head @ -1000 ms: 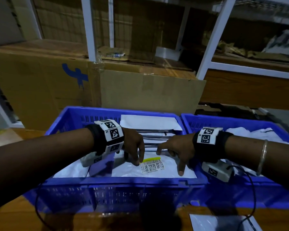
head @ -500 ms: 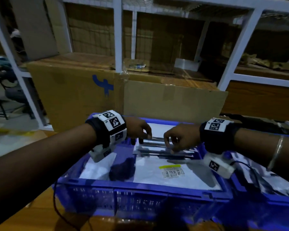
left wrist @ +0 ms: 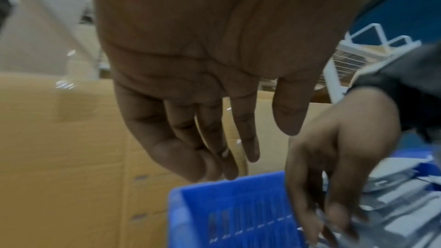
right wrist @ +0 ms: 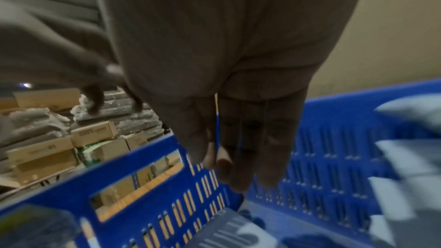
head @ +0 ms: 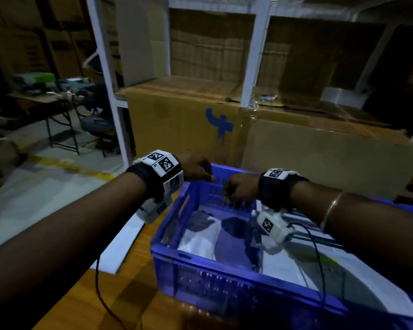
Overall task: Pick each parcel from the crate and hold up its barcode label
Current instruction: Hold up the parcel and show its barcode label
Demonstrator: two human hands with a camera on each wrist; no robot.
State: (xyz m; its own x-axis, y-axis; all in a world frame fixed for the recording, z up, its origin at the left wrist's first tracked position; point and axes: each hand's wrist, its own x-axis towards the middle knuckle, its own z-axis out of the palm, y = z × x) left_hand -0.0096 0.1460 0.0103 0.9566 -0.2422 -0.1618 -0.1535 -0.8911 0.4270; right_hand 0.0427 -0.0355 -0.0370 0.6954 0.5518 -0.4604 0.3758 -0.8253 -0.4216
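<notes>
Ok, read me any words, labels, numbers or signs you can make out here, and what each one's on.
No text reads clearly.
Blue logo mark on the cardboard box: a symbol, no letters.
Print on the small carton: too blurred.
Square coded markers on the wrist bands: patterns only.
No parcel barcode label shows legibly.

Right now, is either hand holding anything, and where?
Left hand: nothing, relaxed open. Right hand reaches down toward parcels in the crate; any grip cannot be told.
</notes>
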